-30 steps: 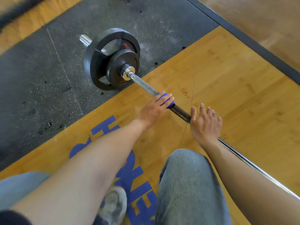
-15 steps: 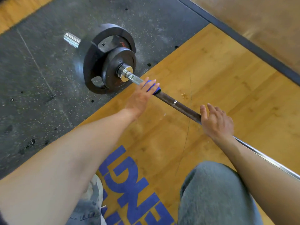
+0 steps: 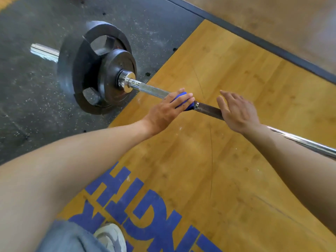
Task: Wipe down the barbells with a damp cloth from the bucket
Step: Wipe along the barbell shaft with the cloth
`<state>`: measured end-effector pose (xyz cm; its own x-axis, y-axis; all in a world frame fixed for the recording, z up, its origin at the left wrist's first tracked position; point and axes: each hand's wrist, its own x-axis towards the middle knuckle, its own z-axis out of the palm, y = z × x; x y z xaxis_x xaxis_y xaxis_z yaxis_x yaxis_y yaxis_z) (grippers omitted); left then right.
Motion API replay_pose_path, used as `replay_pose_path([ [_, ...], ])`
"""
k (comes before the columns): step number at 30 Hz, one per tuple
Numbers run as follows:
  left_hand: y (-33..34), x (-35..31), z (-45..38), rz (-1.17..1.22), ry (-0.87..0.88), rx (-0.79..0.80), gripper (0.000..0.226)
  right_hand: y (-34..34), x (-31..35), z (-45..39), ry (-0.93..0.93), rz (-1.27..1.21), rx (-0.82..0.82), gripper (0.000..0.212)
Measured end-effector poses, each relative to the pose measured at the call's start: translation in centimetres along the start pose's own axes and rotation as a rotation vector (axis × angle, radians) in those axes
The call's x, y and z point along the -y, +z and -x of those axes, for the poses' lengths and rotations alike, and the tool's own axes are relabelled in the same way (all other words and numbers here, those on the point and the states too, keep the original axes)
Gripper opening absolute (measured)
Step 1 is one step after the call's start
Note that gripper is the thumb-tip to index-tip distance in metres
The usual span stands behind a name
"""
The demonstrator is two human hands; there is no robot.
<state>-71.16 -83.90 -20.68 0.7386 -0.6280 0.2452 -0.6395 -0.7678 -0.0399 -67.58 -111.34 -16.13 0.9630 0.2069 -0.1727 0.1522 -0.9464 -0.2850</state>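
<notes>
While the barbell (image 3: 151, 90) lies on the floor, running from its plates (image 3: 101, 70) at upper left to lower right, the left hand (image 3: 169, 110) grips a blue cloth (image 3: 181, 101) around it; the right hand (image 3: 238, 111), fingers straight, rests just beside.

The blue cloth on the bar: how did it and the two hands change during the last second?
The left hand slid the blue cloth along the bar toward the weight plates, then partly back. The right hand stayed open with its palm on the dark part of the bar; the cloth stayed gripped, the barbell on the floor.
</notes>
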Motion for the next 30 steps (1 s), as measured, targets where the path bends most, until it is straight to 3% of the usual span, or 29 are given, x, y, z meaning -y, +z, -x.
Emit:
replay_pose_path([
  [2, 0.7, -0.4, -0.1, 0.025, -0.041, -0.033, 0.074, 1.1, 0.5, 0.2, 0.004, 0.035, 0.054, 0.063],
  [6, -0.6, 2.3, 0.5, -0.016, 0.084, 0.020, 0.082, 1.8, 0.2, 0.2, 0.057, 0.020, 0.075, 0.070],
  [9, -0.6, 3.9, 3.0, -0.050, -0.080, 0.012, 0.083, 1.9, 0.4, 0.5, 0.059, 0.006, 0.092, 0.067],
  [13, -0.9, 0.1, 3.9, -0.104, -0.235, -0.005, 0.081, 1.8, 1.2, 2.0, 0.047, 0.011, 0.092, 0.068],
  [16, -1.5, -1.8, 3.6, -0.159, -0.120, -0.021, 0.074, 1.8, 1.6, 3.0, 0.043, 0.019, 0.090, 0.069],
  [19, -2.7, 1.5, 4.9, -0.188, 0.032, 0.054, 0.080, 2.2, 1.9, 3.9, 0.024, 0.064, 0.080, 0.063],
  [22, -3.4, 3.1, 6.4, -0.226, 0.006, 0.059, 0.077, 3.1, 2.3, 4.6, 0.004, 0.148, 0.041, 0.050],
  [24, -2.5, 0.4, 6.4, -0.365, 0.019, -0.014, 0.068, 3.8, 2.5, 5.1, 0.020, 0.210, -0.012, 0.057],
  [27, -2.0, -3.2, 5.5, -0.276, 0.091, -0.002, 0.071, 4.4, 2.9, 5.5, 0.070, 0.215, -0.068, 0.072],
  [30, -3.3, -0.1, 5.4, -0.209, 0.197, 0.073, 0.078, 4.2, 3.1, 5.7, 0.089, 0.210, -0.066, 0.070],
])
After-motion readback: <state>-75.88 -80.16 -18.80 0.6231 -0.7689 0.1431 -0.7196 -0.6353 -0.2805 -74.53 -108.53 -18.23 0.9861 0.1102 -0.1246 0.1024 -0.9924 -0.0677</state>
